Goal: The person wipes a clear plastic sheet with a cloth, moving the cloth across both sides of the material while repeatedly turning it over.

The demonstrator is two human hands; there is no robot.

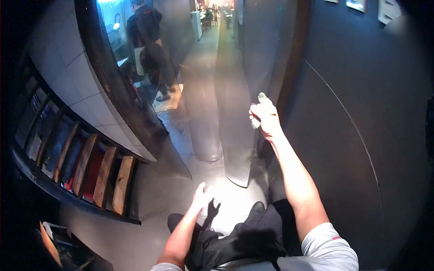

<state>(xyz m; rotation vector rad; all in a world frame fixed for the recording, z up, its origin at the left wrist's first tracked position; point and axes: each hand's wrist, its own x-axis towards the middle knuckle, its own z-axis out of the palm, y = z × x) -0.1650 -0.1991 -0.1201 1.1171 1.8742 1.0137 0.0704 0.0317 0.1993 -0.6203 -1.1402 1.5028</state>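
One crumpled cloth point(265, 102), likely light, soft, best held mid-bunch; we clench it in right hand point(266, 118) near plastic strip curtain point(235, 140); left hand point(200, 197) hangs empty, short of curtain.

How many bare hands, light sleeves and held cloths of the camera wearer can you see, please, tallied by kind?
Bare hands: 2 (left hand, right hand)
Light sleeves: 2 (left sleeve, right sleeve)
Held cloths: 1 (pale cloth, in the right hand)
Total: 5
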